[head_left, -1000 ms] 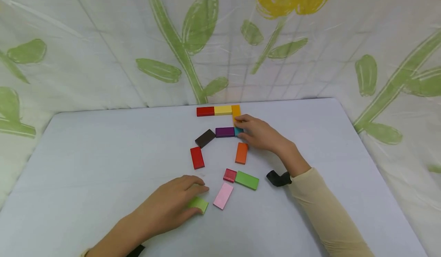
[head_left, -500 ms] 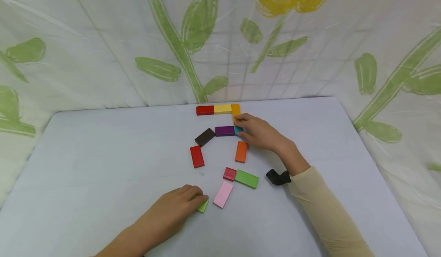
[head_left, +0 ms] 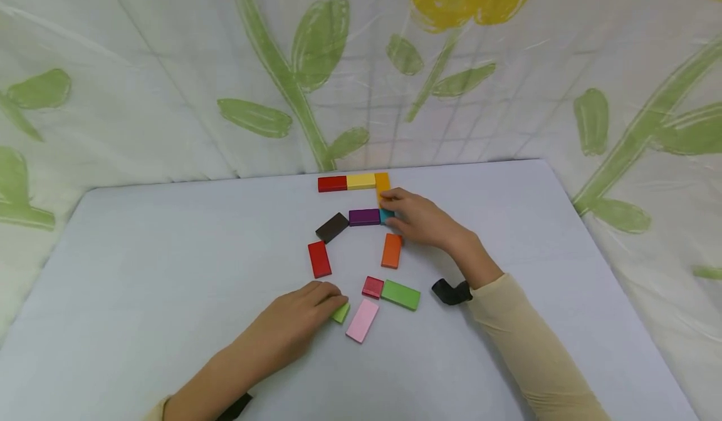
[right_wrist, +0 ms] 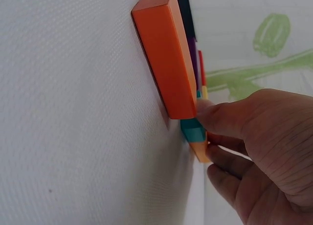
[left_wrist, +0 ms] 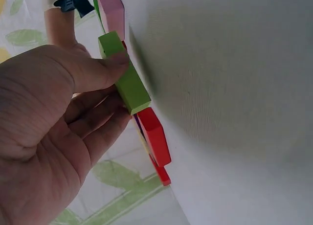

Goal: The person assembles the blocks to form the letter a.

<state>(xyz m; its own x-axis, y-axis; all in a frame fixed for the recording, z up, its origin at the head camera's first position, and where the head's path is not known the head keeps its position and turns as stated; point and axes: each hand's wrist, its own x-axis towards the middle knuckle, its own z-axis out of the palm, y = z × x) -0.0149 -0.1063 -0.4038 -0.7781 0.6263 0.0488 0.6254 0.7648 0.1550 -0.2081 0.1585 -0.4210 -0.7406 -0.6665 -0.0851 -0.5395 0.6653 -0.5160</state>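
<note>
My left hand [head_left: 301, 317] pinches a light green block [left_wrist: 126, 77] between thumb and fingers, left of a pink block [head_left: 362, 321]. Only one end of the green block shows in the head view. Past it lies a red block [head_left: 319, 259]. At the right end of a purple block [head_left: 364, 217], my right hand [head_left: 425, 220] has its thumb and fingers around a small teal block [right_wrist: 192, 131]. Its fingertips also meet a yellow-orange block [head_left: 381, 181] that runs away from the teal one. An orange block [right_wrist: 164, 54] lies nearer, below that hand.
A dark brown block [head_left: 332, 227] touches the purple one's left end. Further back lie a second red block [head_left: 332, 184] and a yellow block [head_left: 361, 181]. A small crimson block [head_left: 372, 287] meets a green block [head_left: 401, 295] near the middle of the white table [head_left: 169, 270].
My left hand has closed on the light green block and carried it forward and slightly right, nearer the red block. The right hand stays at the teal block.
</note>
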